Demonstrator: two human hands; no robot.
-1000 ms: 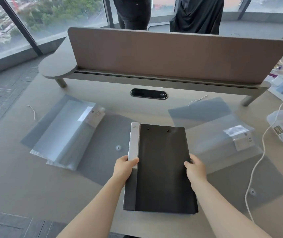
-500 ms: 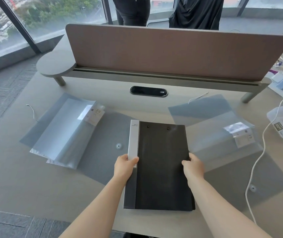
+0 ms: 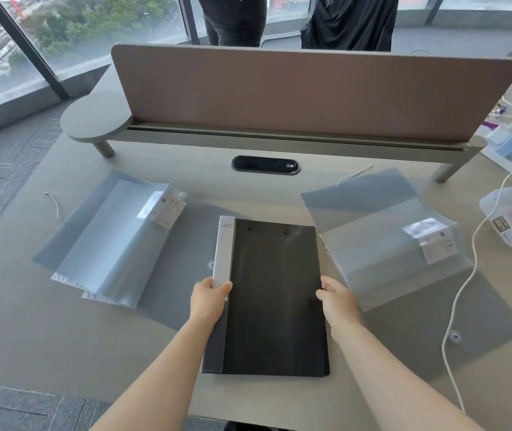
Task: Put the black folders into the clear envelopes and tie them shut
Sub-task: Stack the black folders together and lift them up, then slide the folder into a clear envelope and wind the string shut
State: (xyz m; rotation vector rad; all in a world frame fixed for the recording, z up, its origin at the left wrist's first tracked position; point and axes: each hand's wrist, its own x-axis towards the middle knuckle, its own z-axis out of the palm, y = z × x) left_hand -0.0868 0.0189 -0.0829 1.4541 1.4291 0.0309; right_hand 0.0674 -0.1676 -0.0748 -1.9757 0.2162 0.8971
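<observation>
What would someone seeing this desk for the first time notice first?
The black folder in the middle of the desk, gripped at its sides by the left hand and right hand. Next, the clear envelopes lying flat on either side: the left envelope and the right envelope, each with a loose string. Behind them stands a brown divider panel.

A stack of black folders with a pale grey spine strip is laid flat on the desk. It is flanked by two clear envelopes: one at the left, another at the right, both lying flat with flaps open.
</observation>
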